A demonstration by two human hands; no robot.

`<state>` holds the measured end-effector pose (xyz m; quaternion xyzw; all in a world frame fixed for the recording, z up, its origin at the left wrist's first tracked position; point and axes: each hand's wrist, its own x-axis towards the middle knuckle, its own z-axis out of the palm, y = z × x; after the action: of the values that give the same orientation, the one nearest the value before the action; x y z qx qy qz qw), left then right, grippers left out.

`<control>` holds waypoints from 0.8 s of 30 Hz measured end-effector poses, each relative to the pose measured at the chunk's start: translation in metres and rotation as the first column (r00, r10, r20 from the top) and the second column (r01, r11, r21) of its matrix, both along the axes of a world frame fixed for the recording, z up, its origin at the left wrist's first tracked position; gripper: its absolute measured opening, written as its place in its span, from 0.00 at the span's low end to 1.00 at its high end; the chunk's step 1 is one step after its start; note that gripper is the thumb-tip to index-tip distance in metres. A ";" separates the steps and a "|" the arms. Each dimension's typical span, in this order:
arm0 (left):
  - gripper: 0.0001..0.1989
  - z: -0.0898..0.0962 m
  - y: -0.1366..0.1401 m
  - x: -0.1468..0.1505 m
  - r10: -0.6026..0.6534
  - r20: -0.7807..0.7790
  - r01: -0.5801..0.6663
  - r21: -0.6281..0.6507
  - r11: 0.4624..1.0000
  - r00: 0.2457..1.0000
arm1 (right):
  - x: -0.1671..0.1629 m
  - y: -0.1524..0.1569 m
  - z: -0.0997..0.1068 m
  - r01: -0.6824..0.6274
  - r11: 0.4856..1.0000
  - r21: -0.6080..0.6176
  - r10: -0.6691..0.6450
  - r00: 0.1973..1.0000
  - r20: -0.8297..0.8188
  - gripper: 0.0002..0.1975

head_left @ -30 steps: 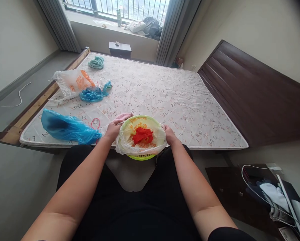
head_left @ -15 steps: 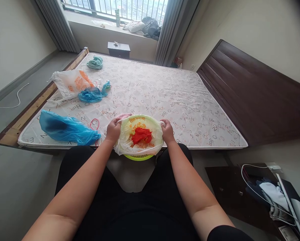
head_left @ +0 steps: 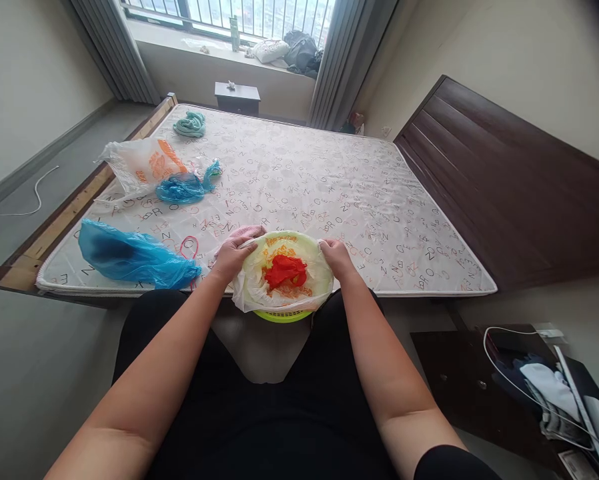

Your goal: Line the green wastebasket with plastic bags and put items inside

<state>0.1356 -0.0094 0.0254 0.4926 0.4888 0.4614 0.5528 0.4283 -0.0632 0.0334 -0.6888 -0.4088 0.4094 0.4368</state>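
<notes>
A translucent plastic bag (head_left: 254, 290) with orange print lines a yellow-green basket (head_left: 283, 317), spread over its rim. Inside the bag lies a crumpled red thing (head_left: 286, 272), perhaps another bag or a cloth. My left hand (head_left: 233, 257) is closed on the bag at the basket's left rim, thumb pointing inward. At the right rim, my right hand (head_left: 337, 257) pinches the bag's edge. A pink cloth (head_left: 246, 233) lies just behind my left hand, partly hidden by it. The basket's lower part sits between my knees at the mattress edge.
On the patterned mattress (head_left: 329, 180), to the left, lie a blue plastic bag (head_left: 134, 253), a smaller blue bag (head_left: 182, 188), a white-and-orange bag (head_left: 144, 163) and a teal cloth (head_left: 190, 124). A dark nightstand (head_left: 449, 373) with cables and clutter stands at lower right.
The lined basket has shifted slightly right. My left hand has moved inward over the rim, its thumb now lying across the bag's edge. My right hand has shifted slightly right.
</notes>
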 end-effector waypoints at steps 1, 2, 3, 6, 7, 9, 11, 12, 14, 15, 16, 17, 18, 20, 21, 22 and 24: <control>0.21 -0.002 0.001 -0.001 -0.016 -0.013 0.016 -0.001 1.000 1.000 | 0.000 0.000 0.001 -0.021 1.000 -0.007 0.021 1.000 0.015 0.15; 0.21 -0.004 0.003 -0.002 -0.022 -0.028 0.022 -0.003 1.000 0.999 | 0.000 0.000 0.003 -0.028 1.000 0.000 0.028 0.999 0.038 0.15; 0.21 -0.005 0.004 -0.002 -0.013 -0.042 0.013 -0.002 1.000 0.999 | -0.001 0.000 0.004 -0.020 0.999 0.025 0.019 0.997 0.071 0.15; 0.18 -0.009 0.006 -0.002 0.054 -0.043 -0.052 0.053 0.997 0.998 | -0.006 0.001 0.007 0.034 0.977 0.209 -0.077 0.977 0.200 0.13; 0.16 -0.010 0.005 -0.001 0.080 -0.041 -0.077 0.082 0.994 0.996 | -0.009 0.002 0.006 0.053 0.955 0.293 -0.127 0.963 0.239 0.12; 0.13 -0.011 0.004 0.001 0.145 -0.054 -0.138 0.121 0.983 0.988 | -0.014 0.002 0.003 0.072 0.893 0.444 -0.225 0.927 0.302 0.10; 0.12 -0.011 0.002 0.003 0.229 -0.099 -0.214 0.143 0.966 0.968 | -0.018 0.002 -0.001 0.060 0.836 0.545 -0.296 0.886 0.357 0.09; 0.11 -0.011 0.001 0.004 0.272 -0.122 -0.252 0.159 0.955 0.955 | -0.020 0.001 -0.004 0.047 0.815 0.578 -0.322 0.866 0.383 0.08; 0.11 -0.010 -0.001 0.004 0.349 -0.145 -0.315 0.212 0.925 0.926 | -0.023 0.001 -0.006 0.020 0.784 0.621 -0.358 0.831 0.425 0.07; 0.11 -0.011 -0.002 0.004 0.377 -0.153 -0.335 0.240 0.911 0.914 | -0.025 0.001 -0.007 0.015 0.773 0.634 -0.373 0.819 0.436 0.07; 0.11 -0.011 -0.002 0.004 0.393 -0.165 -0.344 0.263 0.901 0.905 | -0.026 0.002 -0.007 0.013 0.772 0.636 -0.378 0.813 0.442 0.07; 0.11 -0.012 -0.002 0.003 0.394 -0.184 -0.337 0.279 0.899 0.900 | -0.028 0.002 -0.007 0.009 0.781 0.624 -0.366 0.817 0.446 0.08; 0.11 -0.014 -0.001 0.002 0.382 -0.209 -0.316 0.288 0.904 0.900 | -0.029 0.002 -0.007 -0.004 0.800 0.599 -0.334 0.828 0.451 0.08; 0.12 -0.018 0.001 0.001 0.329 -0.257 -0.249 0.299 0.921 0.909 | -0.032 0.003 -0.006 -0.053 0.849 0.525 -0.234 0.854 0.465 0.10; 0.12 -0.020 0.002 0.000 0.301 -0.271 -0.216 0.301 0.929 0.914 | -0.033 0.003 -0.006 -0.085 0.867 0.491 -0.184 0.861 0.474 0.10; 0.13 -0.023 0.003 0.000 0.278 -0.277 -0.191 0.302 0.934 0.920 | -0.034 0.003 -0.007 -0.114 0.877 0.468 -0.147 0.862 0.486 0.10; 0.14 -0.027 0.004 -0.001 0.252 -0.279 -0.163 0.306 0.938 0.927 | -0.036 0.003 -0.008 -0.154 0.871 0.467 -0.126 0.848 0.515 0.11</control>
<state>0.1350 -0.0051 -0.0016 0.5773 0.5506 0.4973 0.3410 0.3926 -0.0606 0.0256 -0.6375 -0.6085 0.0893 0.4641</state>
